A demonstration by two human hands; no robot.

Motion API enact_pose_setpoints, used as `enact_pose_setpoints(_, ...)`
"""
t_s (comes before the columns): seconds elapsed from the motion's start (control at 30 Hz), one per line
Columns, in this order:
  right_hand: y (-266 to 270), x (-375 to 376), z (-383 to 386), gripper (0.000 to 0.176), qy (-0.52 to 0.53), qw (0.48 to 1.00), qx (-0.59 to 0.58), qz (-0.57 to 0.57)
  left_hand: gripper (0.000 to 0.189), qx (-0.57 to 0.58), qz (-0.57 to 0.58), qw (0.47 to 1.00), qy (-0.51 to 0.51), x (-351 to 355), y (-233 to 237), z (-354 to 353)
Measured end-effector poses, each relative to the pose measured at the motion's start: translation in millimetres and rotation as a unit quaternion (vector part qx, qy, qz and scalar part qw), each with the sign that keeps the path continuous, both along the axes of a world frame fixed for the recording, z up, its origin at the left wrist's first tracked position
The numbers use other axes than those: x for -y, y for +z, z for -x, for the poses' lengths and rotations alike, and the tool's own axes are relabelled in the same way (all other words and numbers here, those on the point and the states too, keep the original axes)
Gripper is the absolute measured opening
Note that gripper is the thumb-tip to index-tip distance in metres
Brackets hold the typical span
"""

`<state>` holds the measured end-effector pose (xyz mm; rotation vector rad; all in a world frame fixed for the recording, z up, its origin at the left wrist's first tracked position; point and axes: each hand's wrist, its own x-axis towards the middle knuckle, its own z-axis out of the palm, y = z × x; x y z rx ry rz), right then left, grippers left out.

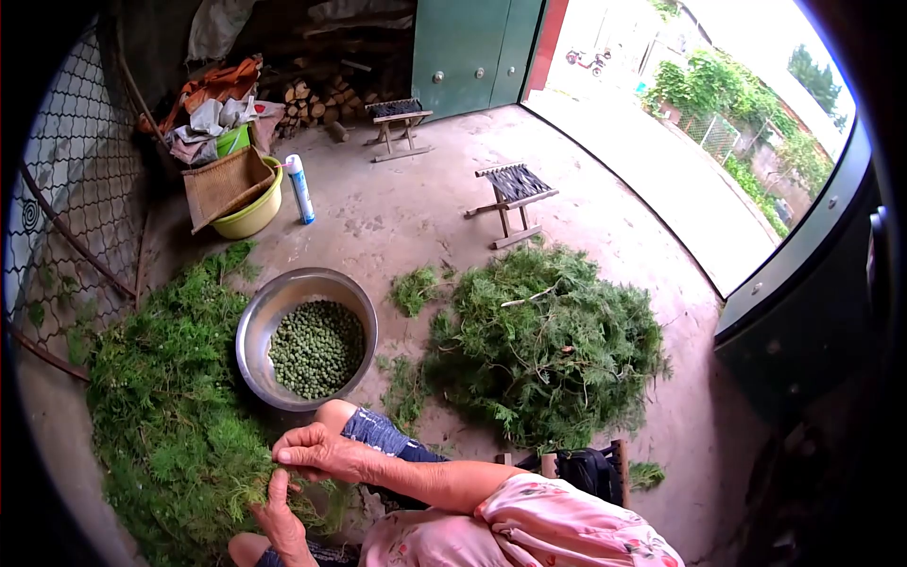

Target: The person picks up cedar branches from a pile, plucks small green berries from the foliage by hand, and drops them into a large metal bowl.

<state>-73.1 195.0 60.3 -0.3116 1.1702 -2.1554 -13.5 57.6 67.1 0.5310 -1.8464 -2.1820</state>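
Observation:
Low in the view, my left hand [281, 520] is raised over the edge of the left heap of green sprigs [170, 378], its fingers near a light-green sprig [248, 487]. Just above it, my right hand [321, 452] has thumb and forefinger pressed together; what they pinch is too small to make out. The fingertips of both hands are close to each other. Beyond them stands a steel bowl [248, 354] with small round green cones [316, 350] in it.
A larger heap of cut branches [557, 350] lies to the right. Two folding stools [515, 184] [397, 111], a yellow-green tub [250, 219] with a woven scoop [222, 189], and a spray can [300, 189] stand farther back. Firewood [312, 102] is stacked by a green door [463, 57].

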Motion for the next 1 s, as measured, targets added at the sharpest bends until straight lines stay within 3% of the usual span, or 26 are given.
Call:
enact_pose_setpoints(0.17, -1.6, 7.2, -1.9, 0.019, -0.021, 1.0, -0.005, -0.003, 0.038, 0.058, 0.024, 0.998, 0.022, 1.8, -2.9, 3.6)
enact_pose_setpoints(0.23, -3.1, 12.8, -4.4, 0.02, -0.119, 0.973, -0.184, -0.076, 0.037, 0.094, 0.039, 0.994, 0.043, 3.3, -2.2, 4.0)
enact_pose_setpoints(0.27, -8.4, 17.2, -3.0, 0.02, -0.118, 0.973, -0.184, -0.075, 0.035, 0.074, 0.051, 0.996, 0.029, 4.7, -2.0, 4.1)
enact_pose_setpoints(0.33, -15.3, 23.7, 1.6, 0.021, -0.284, 0.855, -0.422, -0.105, 0.033, 0.053, 0.063, 0.997, 0.014, 5.9, 0.5, 3.9)
enact_pose_setpoints(0.37, -18.1, 23.2, -0.1, 0.021, -0.283, 0.855, -0.422, -0.104, 0.032, 0.018, 0.057, 0.998, -0.013, 6.6, 4.1, 3.8)
enact_pose_setpoints(0.43, -7.6, 15.5, -4.5, 0.021, -0.081, 0.981, -0.154, -0.087, 0.031, -0.018, 0.05, 0.998, -0.041, 5.7, 5.2, 3.7)
enact_pose_setpoints(0.47, -6.6, 13.4, -4.5, 0.021, -0.081, 0.981, -0.153, -0.087, 0.032, -0.035, 0.024, 0.999, -0.019, 3.7, 3.3, 3.2)
enact_pose_setpoints(0.57, -9.4, 9.7, -2.4, 0.021, -0.023, 0.988, 0.133, 0.079, 0.033, -0.037, -0.015, 0.999, -0.004, 9.2, -9.7, 4.1)
enact_pose_setpoints(0.73, -9.4, 2.5, 3.9, 0.015, -0.048, 0.979, 0.137, 0.145, 0.03, 0.043, 0.023, 0.999, -0.023, 13.5, -3.5, 2.5)
enact_pose_setpoints(0.8, -6.8, -1.4, 6.2, 0.018, -0.029, 0.984, 0.118, 0.133, 0.02, 0.04, 0.047, 0.998, -0.033, 5.7, 6.5, 3.1)
enact_pose_setpoints(1.0, 9.1, -2.7, -0.8, 0.03, 0.024, 0.998, -0.003, 0.063, 0.016, 0.019, 0.052, 0.997, -0.057, -7.1, 31.1, -0.2)
